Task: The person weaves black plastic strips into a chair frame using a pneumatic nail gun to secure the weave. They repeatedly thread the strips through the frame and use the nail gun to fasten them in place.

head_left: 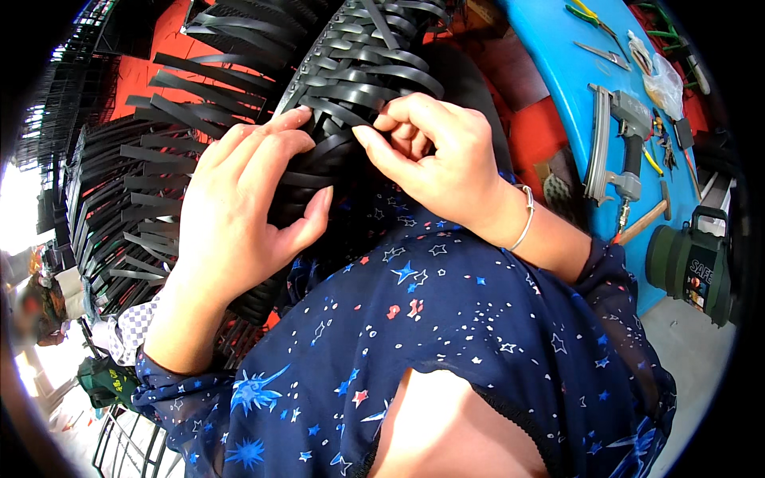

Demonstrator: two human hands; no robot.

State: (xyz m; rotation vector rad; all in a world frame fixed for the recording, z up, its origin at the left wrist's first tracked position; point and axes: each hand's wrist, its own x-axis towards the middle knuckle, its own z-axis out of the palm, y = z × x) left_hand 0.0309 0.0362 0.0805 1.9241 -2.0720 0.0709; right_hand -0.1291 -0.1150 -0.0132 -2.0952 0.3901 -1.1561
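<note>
A band of flat black strips woven over and under one another (pixel 351 76) runs up from my lap, its loops bulging at the right edge. My left hand (pixel 239 187) lies on the left side of the weave, fingers stretched and thumb apart, with the fingertips touching the strips. At the weave's right side my right hand (pixel 446 151) is curled. Its thumb and forefinger come together at the end of a black strip (pixel 341 111) that crosses the weave; the last part of that strip is hidden by the fingertips.
Loose black strip ends (pixel 163 191) fan out at the left. On the blue table (pixel 562 60) at the right lie a pneumatic stapler (pixel 629 131), scissors (pixel 603 54), yellow-handled pliers (pixel 588 14), a hammer (pixel 645 219) and a plastic bag (pixel 663 86). A green cylindrical case (pixel 689 267) stands beside it.
</note>
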